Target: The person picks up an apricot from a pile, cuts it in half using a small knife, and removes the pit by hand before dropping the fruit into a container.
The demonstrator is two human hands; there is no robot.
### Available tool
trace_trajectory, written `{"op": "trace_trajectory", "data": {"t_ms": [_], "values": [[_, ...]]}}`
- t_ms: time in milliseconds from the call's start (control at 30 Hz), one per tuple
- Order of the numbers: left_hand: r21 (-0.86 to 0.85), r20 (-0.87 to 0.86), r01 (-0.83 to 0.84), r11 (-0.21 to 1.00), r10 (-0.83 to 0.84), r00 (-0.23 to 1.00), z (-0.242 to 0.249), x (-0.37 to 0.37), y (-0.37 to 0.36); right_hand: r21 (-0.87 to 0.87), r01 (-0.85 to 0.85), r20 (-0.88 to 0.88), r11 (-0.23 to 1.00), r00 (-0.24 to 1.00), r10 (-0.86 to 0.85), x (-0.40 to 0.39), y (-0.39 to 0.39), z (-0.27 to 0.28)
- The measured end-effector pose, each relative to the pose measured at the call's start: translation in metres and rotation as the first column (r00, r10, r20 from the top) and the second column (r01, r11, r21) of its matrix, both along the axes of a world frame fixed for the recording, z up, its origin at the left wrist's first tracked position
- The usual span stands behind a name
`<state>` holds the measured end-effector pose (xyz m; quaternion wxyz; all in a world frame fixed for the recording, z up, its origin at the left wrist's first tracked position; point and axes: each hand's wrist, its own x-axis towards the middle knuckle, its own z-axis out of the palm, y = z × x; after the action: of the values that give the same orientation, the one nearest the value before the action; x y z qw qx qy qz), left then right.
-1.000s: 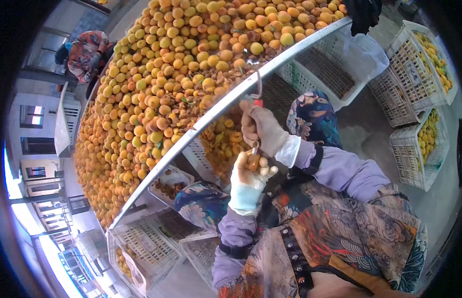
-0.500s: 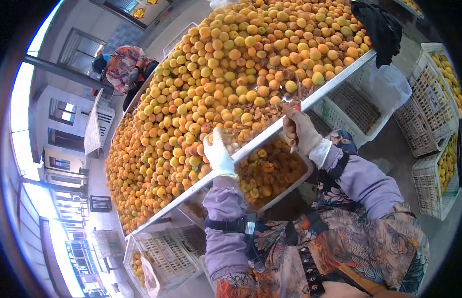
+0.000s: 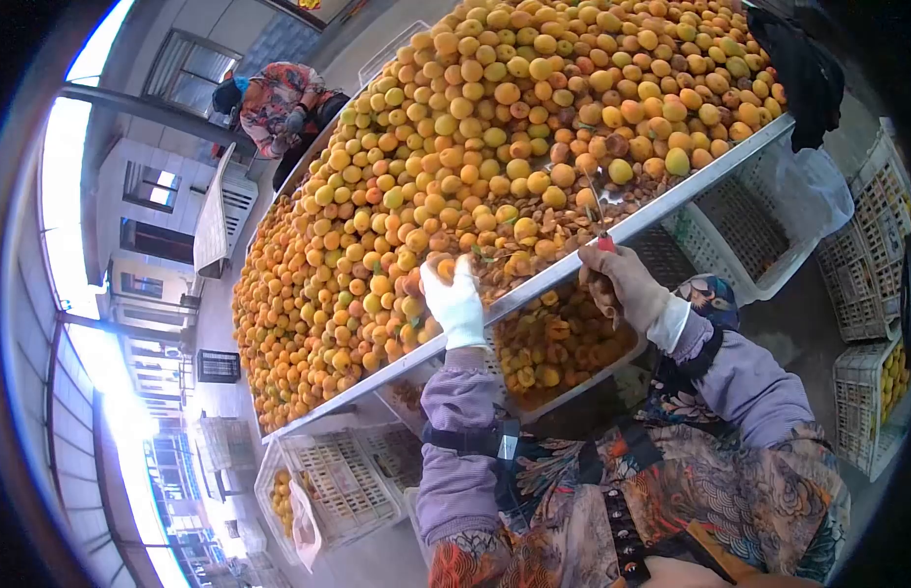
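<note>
A large heap of whole apricots (image 3: 377, 196) covers the metal-edged table. My left hand (image 3: 454, 304), in a white glove, reaches over the table's rim (image 3: 534, 282) into the heap. Its thumb and fingers close around an apricot (image 3: 445, 267). My right hand (image 3: 627, 284), in a stained glove, grips a knife by its red handle (image 3: 605, 243), the thin blade pointing up and away over the rim. Brown apricot scraps (image 3: 549, 220) lie between the hands. Below the rim, a white tub (image 3: 627, 358) holds split apricots (image 3: 544, 338).
Plastic crates (image 3: 862, 225) with apricots stand at the right. Another crate (image 3: 328, 470) is at the lower left, and one with a clear liner (image 3: 818, 196) is beside the table. A black cloth (image 3: 793, 73) hangs over the corner. Across the table, another person (image 3: 279, 103) bends forward.
The whole view has shifted, so the table appears farther right and lower. My left hand's fingers, spread near the scraps before, now close around an apricot. My right hand keeps the knife.
</note>
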<state>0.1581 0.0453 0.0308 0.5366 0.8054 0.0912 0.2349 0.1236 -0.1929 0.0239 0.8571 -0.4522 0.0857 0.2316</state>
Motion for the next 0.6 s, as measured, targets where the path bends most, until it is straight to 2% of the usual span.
{"op": "trace_trajectory", "data": {"t_ms": [33,67,167,233,300,333,433,600], "values": [[-0.133,-0.082,0.023,0.991,-0.034,0.996,0.011,-0.001,-0.006,-0.007,-0.009,-0.007,1.000,1.000,0.009,0.000,0.000,0.000],[-0.011,-0.031,-0.021,1.000,0.021,0.999,-0.005,0.006,0.008,-0.013,-0.017,-0.015,1.000,1.000,0.017,0.000,0.000,0.001],[-0.004,0.069,-0.037,0.999,0.038,0.997,-0.005,0.001,0.019,-0.039,-0.030,-0.056,0.999,0.998,0.028,-0.001,-0.004,0.002],[0.009,0.024,-0.041,0.999,0.041,0.999,-0.004,-0.005,0.028,-0.072,-0.031,-0.048,0.997,0.998,0.028,-0.003,-0.005,0.003],[-0.261,0.046,-0.023,0.965,0.036,0.998,0.010,-0.011,0.021,-0.109,-0.040,-0.041,0.993,0.999,0.035,-0.004,-0.004,0.004],[-0.096,0.102,-0.039,0.995,0.049,0.994,-0.008,-0.004,0.043,-0.116,-0.046,-0.050,0.992,0.998,0.041,-0.003,-0.004,0.005],[-0.106,0.048,-0.002,0.994,0.007,0.999,0.005,-0.008,0.036,-0.132,-0.061,-0.073,0.989,0.996,0.052,-0.004,-0.002,0.014],[-0.222,0.002,0.084,0.971,-0.086,0.996,0.004,-0.002,0.038,-0.135,-0.079,-0.102,0.988,0.993,0.065,-0.003,-0.002,0.012]]}}
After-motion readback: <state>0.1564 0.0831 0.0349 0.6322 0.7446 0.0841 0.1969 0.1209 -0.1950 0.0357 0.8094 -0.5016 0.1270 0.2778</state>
